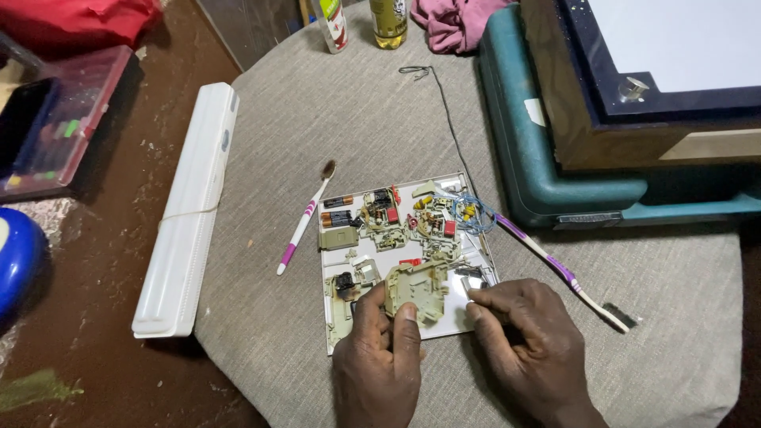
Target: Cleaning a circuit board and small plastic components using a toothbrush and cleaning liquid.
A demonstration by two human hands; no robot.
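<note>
The left hand [379, 349] pinches a beige plastic housing [415, 287] over the white tray [456, 317] on the grey cushion [317, 127] — fingers closed on its edge. The right hand [519, 337] grips a small metal part [473, 281] just beside it — toothbrushes [304, 222] lie nearby.

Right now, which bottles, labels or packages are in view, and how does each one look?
Squeeze bottle: top edge, white with red and green label.
Glass bottle: beside it, yellowish liquid, pale label.
Two batteries: white tray, black and copper.
Sticker: teal case side, white.
</note>
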